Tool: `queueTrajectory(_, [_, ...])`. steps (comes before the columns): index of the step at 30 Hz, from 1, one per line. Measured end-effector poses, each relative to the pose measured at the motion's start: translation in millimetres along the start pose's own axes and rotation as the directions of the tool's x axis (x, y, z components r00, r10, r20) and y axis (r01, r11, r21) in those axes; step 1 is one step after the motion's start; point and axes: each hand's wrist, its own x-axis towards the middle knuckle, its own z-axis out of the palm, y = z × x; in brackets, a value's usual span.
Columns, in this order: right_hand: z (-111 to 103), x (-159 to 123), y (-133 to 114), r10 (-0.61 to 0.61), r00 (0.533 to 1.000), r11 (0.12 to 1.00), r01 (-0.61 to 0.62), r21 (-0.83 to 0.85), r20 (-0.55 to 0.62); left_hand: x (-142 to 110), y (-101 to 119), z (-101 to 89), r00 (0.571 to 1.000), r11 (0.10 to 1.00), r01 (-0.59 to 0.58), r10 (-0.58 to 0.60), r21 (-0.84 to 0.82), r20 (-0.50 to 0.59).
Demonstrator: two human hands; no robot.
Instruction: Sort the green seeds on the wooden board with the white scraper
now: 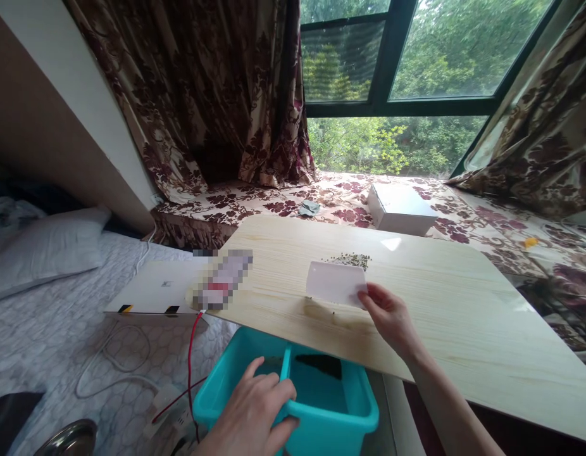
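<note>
My right hand (pixel 392 318) pinches a white plastic scraper card (pixel 335 283) by its right edge and holds it upright on the pale wooden board (pixel 464 316). Just behind the card lies a small pile of dark green seeds or grains (pixel 349 259). A few stray grains lie in front of the card. My left hand (pixel 255 411) grips the rim of a teal plastic bin (pixel 331 415) held under the board's near edge. The bin has a centre divider, and dark material lies in its right compartment.
A white box (pixel 400 208) sits on the floral-covered window ledge behind the board. A flat white box (pixel 155 288) and a blurred object (pixel 221 278) rest at the board's left end. White and red cables (pixel 191 354) run over the mattress. A pillow (pixel 46 250) lies left.
</note>
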Motion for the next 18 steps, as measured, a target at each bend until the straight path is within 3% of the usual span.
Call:
queueTrajectory(6, [-23, -12, 1, 0.017, 1.000, 0.998, -0.019, -0.056, -0.023, -5, -8, 2.1, 0.999, 1.000, 0.008, -0.009, -0.008, -0.051])
queueTrajectory(12, [-50, -29, 7, 0.150, 0.963, 0.984, -0.167, -0.056, -0.223, -5, -7, -5.5, 0.998, 0.999, 0.040, -0.040, 0.017, -0.041])
queueTrajectory(18, [-50, -47, 8, 0.188, 0.957, 0.975, -0.209, -0.077, -0.222, -3, -2, -9.2, 0.999, 0.998, 0.053, -0.052, 0.036, -0.010])
